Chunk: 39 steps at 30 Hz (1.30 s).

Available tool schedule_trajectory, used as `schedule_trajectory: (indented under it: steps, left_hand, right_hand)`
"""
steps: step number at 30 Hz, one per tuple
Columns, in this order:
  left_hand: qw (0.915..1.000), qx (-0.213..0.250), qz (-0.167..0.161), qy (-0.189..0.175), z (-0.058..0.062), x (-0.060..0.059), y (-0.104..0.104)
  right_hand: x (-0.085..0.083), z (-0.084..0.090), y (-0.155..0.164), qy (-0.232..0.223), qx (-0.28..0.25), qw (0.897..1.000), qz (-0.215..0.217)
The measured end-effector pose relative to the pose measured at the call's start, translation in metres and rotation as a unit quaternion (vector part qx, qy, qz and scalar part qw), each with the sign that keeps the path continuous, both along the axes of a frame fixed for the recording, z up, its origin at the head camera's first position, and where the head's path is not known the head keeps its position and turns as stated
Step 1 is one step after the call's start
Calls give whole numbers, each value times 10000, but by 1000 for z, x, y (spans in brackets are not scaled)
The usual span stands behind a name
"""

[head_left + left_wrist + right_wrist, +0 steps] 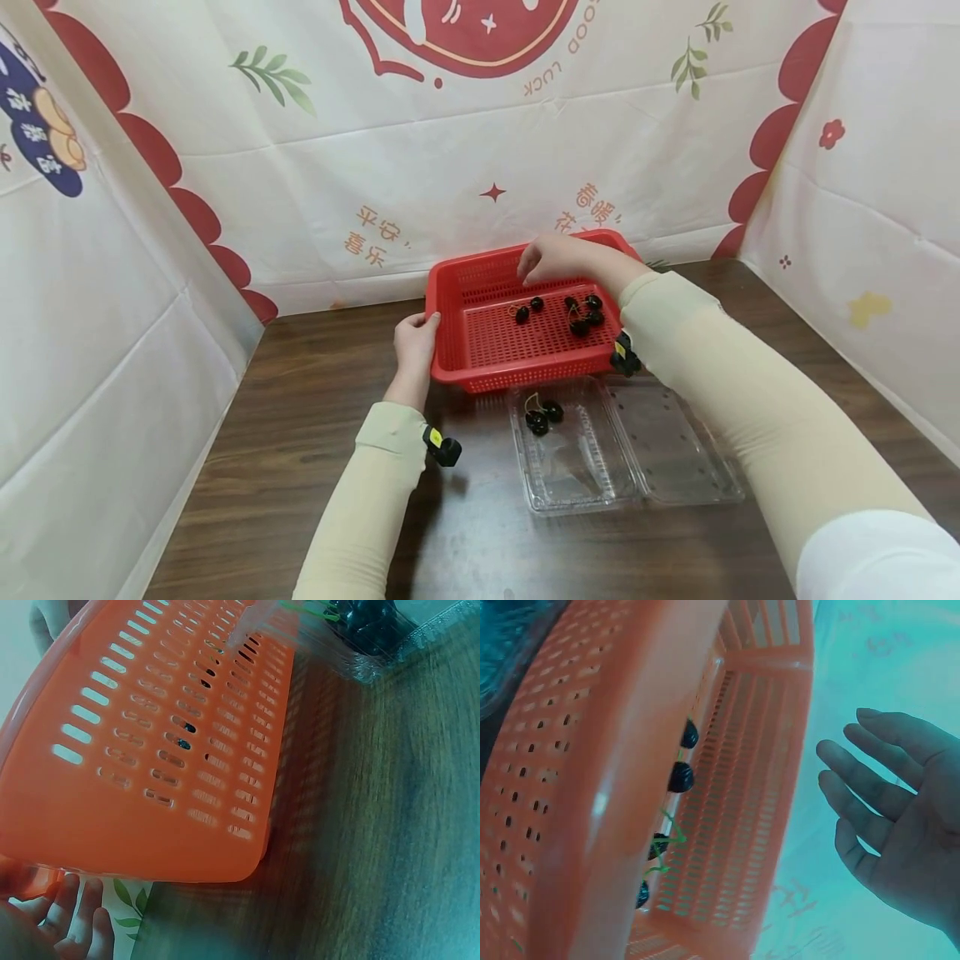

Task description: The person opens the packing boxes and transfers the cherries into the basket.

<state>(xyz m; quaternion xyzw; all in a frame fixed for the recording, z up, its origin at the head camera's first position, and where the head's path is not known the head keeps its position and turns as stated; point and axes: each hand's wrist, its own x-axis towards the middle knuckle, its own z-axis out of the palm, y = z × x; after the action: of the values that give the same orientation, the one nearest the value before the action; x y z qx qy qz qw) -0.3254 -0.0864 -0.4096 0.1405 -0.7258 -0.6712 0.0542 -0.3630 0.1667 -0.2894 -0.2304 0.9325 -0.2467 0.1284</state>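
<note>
A red plastic basket [525, 360] with slotted walls stands toward the back of the table. My left hand [415, 340] holds its left rim, thumb on top and fingers [79, 922] below the edge. Over the far part of the basket hovers my right hand [551, 258], its fingers loosely bent in the head view and holding nothing; the right wrist view shows them spread. Dark cherries with green stems lie on the basket floor: a group [580, 327] at the right and a pair [522, 314] nearer the middle.
In front of the basket, an opened clear plastic clamshell box [573, 504] lies flat, its lid [675, 450] folded out to the right. A few cherries [537, 421] sit in its tray. A printed cloth [420, 183] hangs behind the wooden table [300, 467] and along both sides.
</note>
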Motion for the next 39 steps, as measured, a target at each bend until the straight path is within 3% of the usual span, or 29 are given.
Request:
schedule_trajectory:
  steps: [7, 12, 19, 24, 29, 34, 39]
  left_hand:
    - [10000, -18, -31, -83, 1, -2, 1]
    - [10000, -13, -37, -90, 2, -2, 2]
    - [9997, 225, -53, -83, 0, 0, 2]
    - [9994, 326, -67, -104, 0, 1, 3]
    - [9992, 400, -69, -7, 0, 0, 5]
    - [9985, 536, -43, 56, -1, 0, 6]
    - [9979, 635, -124, -101, 0, 2, 4]
  right_hand:
    - [32, 6, -7, 483, 78, 9978, 456]
    - [62, 10, -11, 1051, 498, 9910, 659]
    - [108, 8, -15, 2151, 1000, 9613, 1401]
    - [134, 1, -15, 2809, 1230, 9321, 1927]
    - [147, -11, -12, 3197, 1254, 9118, 2251]
    - [152, -28, -12, 3274, 1402, 9067, 2262]
    - [152, -47, -12, 3238, 1531, 9056, 2273]
